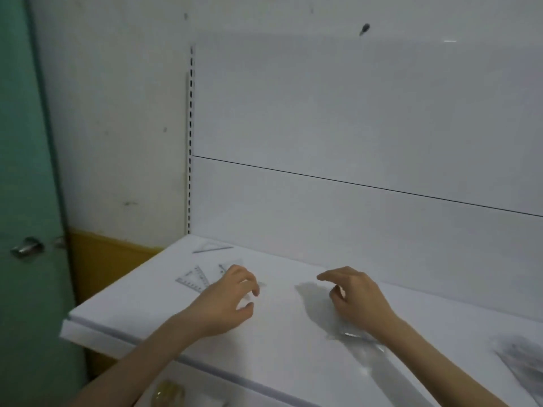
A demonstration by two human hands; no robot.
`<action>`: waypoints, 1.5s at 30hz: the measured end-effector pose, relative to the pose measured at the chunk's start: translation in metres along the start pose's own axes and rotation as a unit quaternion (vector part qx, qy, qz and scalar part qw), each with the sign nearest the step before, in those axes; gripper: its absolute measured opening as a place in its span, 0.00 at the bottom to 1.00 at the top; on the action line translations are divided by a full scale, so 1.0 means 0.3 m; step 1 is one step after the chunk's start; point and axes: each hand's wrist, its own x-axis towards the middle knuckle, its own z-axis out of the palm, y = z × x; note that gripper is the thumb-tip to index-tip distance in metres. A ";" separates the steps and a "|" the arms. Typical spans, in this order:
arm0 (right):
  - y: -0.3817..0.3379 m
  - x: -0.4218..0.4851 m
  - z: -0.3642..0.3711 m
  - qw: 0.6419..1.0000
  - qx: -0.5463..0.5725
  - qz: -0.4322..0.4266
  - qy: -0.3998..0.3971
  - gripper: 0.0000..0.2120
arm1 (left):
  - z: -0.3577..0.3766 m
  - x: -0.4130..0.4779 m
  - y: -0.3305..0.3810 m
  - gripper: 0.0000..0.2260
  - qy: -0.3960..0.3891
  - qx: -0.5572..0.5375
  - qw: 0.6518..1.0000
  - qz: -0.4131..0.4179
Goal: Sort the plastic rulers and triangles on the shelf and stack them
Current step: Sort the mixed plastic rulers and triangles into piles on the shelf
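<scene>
Three clear plastic triangles lie on the left of the white shelf (164,292): the back triangle (212,248), the near triangle (192,279), and the third triangle (227,266), partly hidden by the left hand (226,302). One clear ruler (357,336) lies under the right wrist, a blurred pile (518,355) sits at the shelf's right edge, and a green door (26,171) stands to the left. The hands are apart: the left curls over the third triangle, though whether it grips I cannot tell, and the right hand (357,295) hovers loosely curled, holding nothing.

The left forearm (141,356) enters from 7 o'clock, the right forearm (435,356) from 5 o'clock. The left hand (226,301) is palm-down, fingers curled toward the thumb; any pinch is unclear. The right hand (355,295) extends its index finger toward 10 o'clock, with the others loosely curled.
</scene>
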 end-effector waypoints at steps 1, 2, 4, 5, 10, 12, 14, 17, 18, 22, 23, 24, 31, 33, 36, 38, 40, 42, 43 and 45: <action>-0.057 0.051 0.061 1.000 0.008 -0.021 -0.018 0.18 | -0.032 -0.029 -0.074 0.17 -0.004 -0.007 0.999 -0.033; -0.110 0.098 0.120 0.998 0.007 -0.038 -0.041 0.17 | -0.059 -0.056 -0.149 0.18 -0.004 -0.013 0.998 -0.063; -0.211 0.179 0.227 0.995 -0.017 -0.037 -0.096 0.19 | -0.096 -0.092 -0.287 0.21 -0.003 -0.012 0.995 -0.100; -0.255 0.214 0.271 0.992 -0.024 -0.027 -0.119 0.19 | -0.111 -0.103 -0.342 0.24 -0.016 -0.008 0.993 -0.116; -0.359 0.324 0.426 0.988 0.000 0.015 -0.156 0.17 | -0.157 -0.084 -0.491 0.49 -0.131 -0.038 0.985 -0.102; -0.365 0.340 0.442 0.988 -0.006 0.020 -0.151 0.17 | -0.161 -0.062 -0.512 0.53 -0.147 -0.053 0.985 -0.077; -0.373 0.348 0.444 0.990 -0.022 0.025 -0.141 0.17 | -0.156 -0.049 -0.524 0.49 -0.149 -0.073 0.984 -0.062; -0.391 0.359 0.448 0.986 -0.105 0.000 -0.127 0.17 | -0.157 -0.048 -0.528 0.43 -0.127 -0.078 0.988 -0.040; -0.396 0.358 0.453 0.986 -0.127 -0.028 -0.101 0.18 | -0.160 -0.047 -0.536 0.43 -0.119 -0.053 0.991 -0.017; -0.402 0.339 0.467 0.969 -0.226 -0.098 -0.020 0.21 | -0.167 -0.051 -0.541 0.35 -0.095 0.110 0.985 0.094; -0.405 0.332 0.465 0.965 -0.239 -0.109 -0.013 0.21 | -0.164 -0.048 -0.547 0.29 -0.060 0.169 0.974 0.138; -0.407 0.326 0.464 0.960 -0.251 -0.124 -0.004 0.21 | -0.163 -0.042 -0.550 0.23 -0.055 0.244 0.952 0.174; -0.413 0.314 0.392 0.969 -0.221 -0.097 0.057 0.09 | -0.154 -0.038 -0.511 0.08 -0.030 0.384 0.885 0.261; -0.395 0.303 0.385 0.979 -0.187 -0.054 0.059 0.11 | -0.164 -0.035 -0.507 0.12 -0.029 0.388 0.884 0.258; -0.353 0.282 0.368 0.992 -0.093 0.014 0.084 0.10 | -0.184 -0.035 -0.501 0.17 -0.026 0.381 0.892 0.243; -0.330 0.263 0.329 0.995 -0.001 0.056 0.080 0.11 | -0.199 -0.032 -0.491 0.18 -0.003 0.361 0.904 0.230; -0.308 0.238 0.277 0.989 0.087 0.091 0.081 0.09 | -0.206 -0.016 -0.487 0.17 0.047 0.340 0.913 0.222; -0.278 0.206 0.233 0.976 0.153 0.130 0.082 0.07 | -0.204 0.016 -0.461 0.18 0.087 0.309 0.924 0.206; -0.261 0.187 0.211 0.970 0.177 0.148 0.081 0.08 | -0.197 0.041 -0.441 0.21 0.103 0.287 0.931 0.203; -0.221 0.138 0.168 0.962 0.193 0.177 0.077 0.08 | -0.172 0.098 -0.373 0.29 0.132 0.240 0.938 0.211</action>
